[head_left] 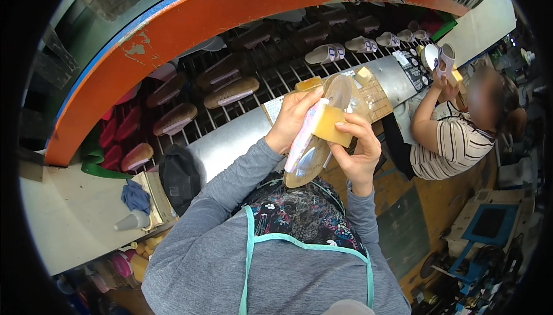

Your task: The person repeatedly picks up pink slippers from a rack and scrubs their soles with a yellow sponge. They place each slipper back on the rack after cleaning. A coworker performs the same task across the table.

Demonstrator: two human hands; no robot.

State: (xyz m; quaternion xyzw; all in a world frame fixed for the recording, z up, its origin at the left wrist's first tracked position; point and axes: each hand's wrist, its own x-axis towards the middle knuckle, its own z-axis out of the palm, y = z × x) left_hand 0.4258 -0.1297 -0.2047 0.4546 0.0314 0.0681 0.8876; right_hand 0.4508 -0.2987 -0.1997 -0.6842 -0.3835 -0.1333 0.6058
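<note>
In front of my chest my left hand (291, 120) grips a sandal (300, 174) with a brown sole and a pale pink patterned strap. The sandal is tilted, one end pointing down toward my apron. Pinched in my right hand (358, 152) is a yellow sponge-like block (329, 124), which lies against the strap from the right. A clear, shiny sole-shaped piece (339, 91) shows just beyond my hands; whether it belongs to the held sandal I cannot tell. Behind them, a second yellow block (308, 83) lies on a cardboard sheet (377, 97).
A wire rack (199, 107) with several sandals runs under an orange arched hood (144, 41). A metal ledge (222, 145) lines its near side. To my right a co-worker (455, 136) holds a sandal. A black bag-like thing (178, 177) sits at left.
</note>
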